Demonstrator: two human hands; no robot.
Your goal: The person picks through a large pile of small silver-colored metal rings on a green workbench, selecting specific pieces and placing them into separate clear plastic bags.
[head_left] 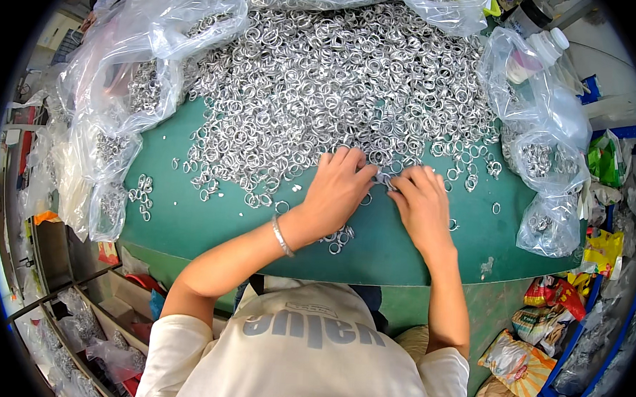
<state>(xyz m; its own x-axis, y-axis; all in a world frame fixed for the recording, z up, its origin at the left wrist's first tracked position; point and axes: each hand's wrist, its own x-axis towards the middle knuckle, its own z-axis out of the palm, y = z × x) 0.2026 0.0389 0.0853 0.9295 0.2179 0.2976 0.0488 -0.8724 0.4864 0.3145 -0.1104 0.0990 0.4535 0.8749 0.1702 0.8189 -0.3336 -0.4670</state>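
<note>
between the two hands, right where their fingertips meet, sits a small cluster of silver metal rings [384, 179] on the green table [208, 229]. the left hand [336, 189] lies palm down with its fingers curled forward, pinching at that cluster; a thin silver bracelet [281, 236] circles its wrist. the right hand [420, 204] is also palm down, fingers bent inward and touching the same rings from the other side. both hands are pressed on the rings with their fingertips, but whether either one has a ring fully gripped cannot be told, since the fingers cover the contact.

just beyond the fingertips spreads a big heap of rings [324, 84], loose and overlapping, covering most of the far half of the table. a few stray rings [337, 239] lie just under the left wrist, and a small scatter of rings [143, 193] lies well off to the left of the left hand. further left, crumpled clear plastic bags [122, 87] hold more rings. to the right of the right hand, another clear bag [549, 175] with rings in it slumps at the table edge, and beyond it stands a plastic bottle with a white cap [545, 45]. below the right forearm, colourful packets [525, 360] lie in a pile on the floor.
</note>
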